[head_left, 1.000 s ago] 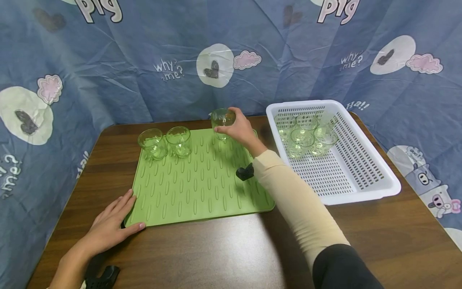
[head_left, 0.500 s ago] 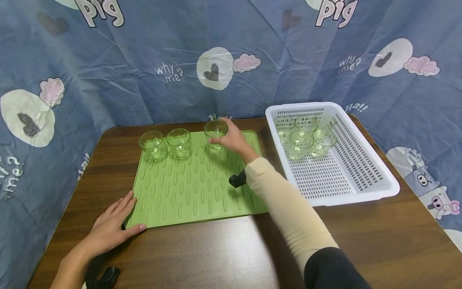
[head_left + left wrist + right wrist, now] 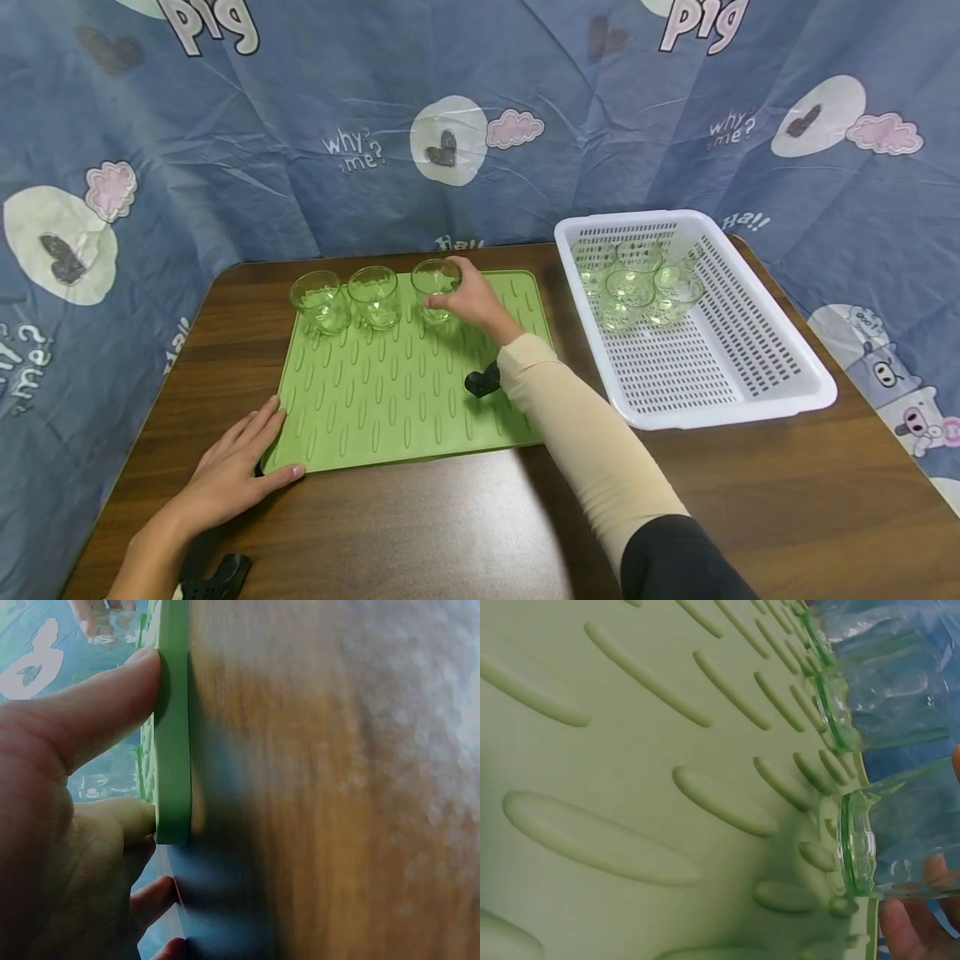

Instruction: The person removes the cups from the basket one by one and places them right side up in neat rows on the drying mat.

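My right hand [image 3: 477,298] grips a clear greenish glass [image 3: 429,283] by its right side, thumb in front, over the back of a green ribbed mat [image 3: 390,408]. In the right wrist view the base of that glass [image 3: 859,844] is at the mat's surface; I cannot tell whether it touches. Two similar glasses stand upright to its left, a middle glass [image 3: 374,296] and a left-hand glass [image 3: 321,302]. My left hand [image 3: 234,467] lies at the mat's front left corner, its thumb [image 3: 112,705] on the mat edge in the left wrist view.
A white perforated basket [image 3: 780,404] stands on the right, with several upright glasses [image 3: 630,292] grouped in its back left part. Everything rests on a brown wooden table [image 3: 450,533]. A blue printed cloth [image 3: 300,167] hangs behind the table.
My right hand has carried its glass left and down toward the mat, closer to the two standing glasses. My left hand has stayed at the mat's corner.
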Tool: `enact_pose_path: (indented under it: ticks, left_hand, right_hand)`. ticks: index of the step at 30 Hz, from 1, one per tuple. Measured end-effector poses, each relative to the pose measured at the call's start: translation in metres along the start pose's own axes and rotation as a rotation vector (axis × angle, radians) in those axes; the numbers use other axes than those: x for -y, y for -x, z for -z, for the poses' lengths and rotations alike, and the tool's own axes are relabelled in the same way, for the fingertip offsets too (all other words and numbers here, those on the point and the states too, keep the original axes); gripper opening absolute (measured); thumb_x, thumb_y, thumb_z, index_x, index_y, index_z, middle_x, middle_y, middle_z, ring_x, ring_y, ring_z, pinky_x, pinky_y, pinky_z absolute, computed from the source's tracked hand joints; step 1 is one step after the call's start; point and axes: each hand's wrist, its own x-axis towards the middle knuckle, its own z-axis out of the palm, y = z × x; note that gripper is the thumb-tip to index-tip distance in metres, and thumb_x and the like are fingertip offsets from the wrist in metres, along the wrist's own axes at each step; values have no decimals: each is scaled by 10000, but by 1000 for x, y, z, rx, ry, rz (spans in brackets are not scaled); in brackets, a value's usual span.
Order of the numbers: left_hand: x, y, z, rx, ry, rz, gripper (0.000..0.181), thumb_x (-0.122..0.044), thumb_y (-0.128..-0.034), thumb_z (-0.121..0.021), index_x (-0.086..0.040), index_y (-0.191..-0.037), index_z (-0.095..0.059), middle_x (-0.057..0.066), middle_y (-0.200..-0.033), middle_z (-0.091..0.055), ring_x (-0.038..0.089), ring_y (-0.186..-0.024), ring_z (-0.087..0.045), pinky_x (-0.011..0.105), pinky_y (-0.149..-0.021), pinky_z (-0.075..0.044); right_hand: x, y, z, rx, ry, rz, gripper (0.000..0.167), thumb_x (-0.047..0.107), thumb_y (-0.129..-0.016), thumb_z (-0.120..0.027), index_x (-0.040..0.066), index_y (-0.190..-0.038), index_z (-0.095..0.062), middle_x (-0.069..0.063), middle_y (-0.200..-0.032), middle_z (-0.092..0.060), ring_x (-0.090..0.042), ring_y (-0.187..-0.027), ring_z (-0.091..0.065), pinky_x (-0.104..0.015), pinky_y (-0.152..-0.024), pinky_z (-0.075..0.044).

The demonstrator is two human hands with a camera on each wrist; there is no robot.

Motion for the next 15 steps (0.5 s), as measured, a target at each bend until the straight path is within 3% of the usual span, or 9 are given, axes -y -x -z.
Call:
enact_pose_path:
  ticks: [15]
  left_hand:
    - [0,0,0,-3,-5,-2,952,-513,-908,-649,2,-1575,-206,173,-1683,-74,549,-1433,-199,745,-1005,-218]
  right_hand:
    - [-3,-2,-7,23,-1,-14,891,289,-851,-790,201,-1564,-262,-24,-1531,-456,-295,-1408,-448,-468,-1150,-393]
